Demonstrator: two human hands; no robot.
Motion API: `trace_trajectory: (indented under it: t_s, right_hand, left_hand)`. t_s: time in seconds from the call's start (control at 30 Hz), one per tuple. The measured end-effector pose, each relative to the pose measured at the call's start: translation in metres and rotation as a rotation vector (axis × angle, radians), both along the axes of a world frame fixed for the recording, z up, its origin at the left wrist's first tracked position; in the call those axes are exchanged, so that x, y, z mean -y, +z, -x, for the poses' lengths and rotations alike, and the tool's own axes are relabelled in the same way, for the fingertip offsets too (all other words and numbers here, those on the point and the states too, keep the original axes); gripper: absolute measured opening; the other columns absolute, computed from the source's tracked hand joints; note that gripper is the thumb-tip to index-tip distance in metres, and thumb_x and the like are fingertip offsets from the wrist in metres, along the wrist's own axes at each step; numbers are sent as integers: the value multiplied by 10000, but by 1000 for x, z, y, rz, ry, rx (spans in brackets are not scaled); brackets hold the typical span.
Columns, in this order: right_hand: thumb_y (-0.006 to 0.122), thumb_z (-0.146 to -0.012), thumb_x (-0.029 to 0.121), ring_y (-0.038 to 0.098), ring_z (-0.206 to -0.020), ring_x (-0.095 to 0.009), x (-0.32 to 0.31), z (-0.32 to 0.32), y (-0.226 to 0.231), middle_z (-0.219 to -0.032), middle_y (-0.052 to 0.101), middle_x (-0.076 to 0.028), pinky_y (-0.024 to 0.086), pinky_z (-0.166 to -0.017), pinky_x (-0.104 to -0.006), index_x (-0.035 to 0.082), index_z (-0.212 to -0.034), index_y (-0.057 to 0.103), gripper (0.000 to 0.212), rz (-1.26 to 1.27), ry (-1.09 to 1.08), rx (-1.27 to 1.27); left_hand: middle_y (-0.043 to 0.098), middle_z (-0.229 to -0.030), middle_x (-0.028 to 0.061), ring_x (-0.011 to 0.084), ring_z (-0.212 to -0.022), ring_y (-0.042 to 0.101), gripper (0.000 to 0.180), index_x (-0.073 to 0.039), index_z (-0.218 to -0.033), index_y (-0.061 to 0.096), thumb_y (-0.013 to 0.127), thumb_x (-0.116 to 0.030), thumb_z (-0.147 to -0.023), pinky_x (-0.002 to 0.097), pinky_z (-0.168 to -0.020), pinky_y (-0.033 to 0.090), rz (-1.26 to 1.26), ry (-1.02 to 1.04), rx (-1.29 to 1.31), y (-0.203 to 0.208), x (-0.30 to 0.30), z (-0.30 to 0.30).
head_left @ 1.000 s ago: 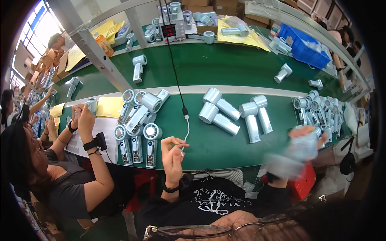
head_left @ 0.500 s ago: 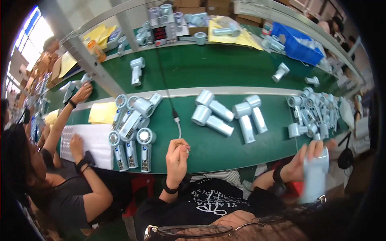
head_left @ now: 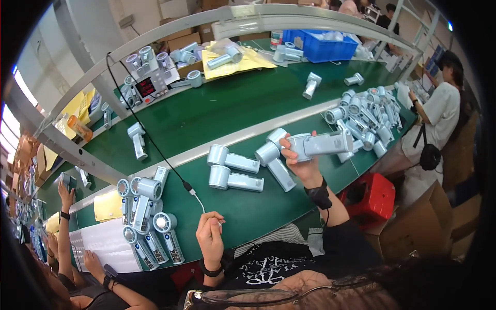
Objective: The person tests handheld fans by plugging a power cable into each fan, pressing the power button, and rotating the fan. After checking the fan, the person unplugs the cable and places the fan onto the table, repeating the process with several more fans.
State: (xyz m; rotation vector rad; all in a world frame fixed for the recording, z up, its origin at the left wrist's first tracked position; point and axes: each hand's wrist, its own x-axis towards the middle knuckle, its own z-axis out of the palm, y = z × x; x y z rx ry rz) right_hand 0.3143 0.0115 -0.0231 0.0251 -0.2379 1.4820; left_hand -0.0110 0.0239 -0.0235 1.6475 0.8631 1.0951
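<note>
My right hand [head_left: 305, 170] is closed around a light-blue handheld fan [head_left: 326, 144], lifted above the right part of the green bench with its handle pointing right. My left hand [head_left: 210, 241] is pinched on the end of a white cable [head_left: 198, 200], which joins a black connector [head_left: 187, 186]. The plug tip is mostly hidden by my fingers. Between my hands and the rail lie several similar fans [head_left: 236, 161]. To the left of my left hand, several fans [head_left: 165, 223] lie close together, their handles open with circuit boards showing.
A heap of fan bodies [head_left: 364, 116] covers the right end of the bench. Behind a pale rail [head_left: 170, 156] stand a power supply [head_left: 150, 87] and a blue bin [head_left: 325, 47]. A co-worker's hand [head_left: 94, 264] rests on paper at left. A red stool [head_left: 374, 199] stands at right.
My right hand has brought the fan up and inward from the lower right, turning it from upright to nearly level. My left hand still pinches the cable. The whole view has swung right.
</note>
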Motion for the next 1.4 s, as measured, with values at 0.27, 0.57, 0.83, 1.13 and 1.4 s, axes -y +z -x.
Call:
trace_trajectory:
  t_s: [0.27, 0.57, 0.83, 1.13, 1.4]
  right_hand:
    - [553, -901, 475, 580, -956, -273, -129, -90, 24, -1072, 552, -205, 510, -702, -360, 18, -1228, 446, 572, 206, -219, 1074]
    - [668, -812, 450, 570, -1045, -335, -264, -99, -22, -1132, 567, -198, 487, -871, -458, 26, -1261, 414, 669, 585, -389, 2717]
    - [375, -864, 694, 611, -1037, -377, -370, 126, -6, -1052, 650, -244, 474, -912, -425, -23, -944, 692, 788, -33, 72, 2695]
    - [769, -666, 387, 634, -848, -413, -385, 211, -53, -836, 655, -246, 527, -742, -453, -101, -1144, 494, 736, 112, -383, 2502]
    - [674, -670, 92, 601, -735, -419, -255, 129, 46, -728, 604, -215, 468, -634, -491, -10, -1140, 391, 558, -436, -595, 2487]
  left_hand:
    - [576, -840, 90, 95, -612, 473, 312, 71, -813, 562, 392, -113, -998, 231, -549, 370, 28, 29, -44, 7, -5, 10]
    - [593, -844, 108, 142, -664, 535, 316, 56, -824, 536, 345, -119, -1005, 257, -612, 413, 80, -11, 7, 9, 2, 20]
    - [597, -847, 115, 147, -673, 544, 290, 50, -811, 534, 366, -101, -995, 257, -615, 413, 96, -27, 9, 14, 1, 27]
    - [608, -840, 124, 140, -665, 531, 277, 50, -801, 531, 377, -87, -986, 254, -614, 409, 86, 67, 7, 17, -1, 44]
    - [608, -840, 125, 139, -666, 535, 272, 48, -810, 517, 373, -96, -991, 255, -621, 422, 61, 22, 56, 19, 8, 36]
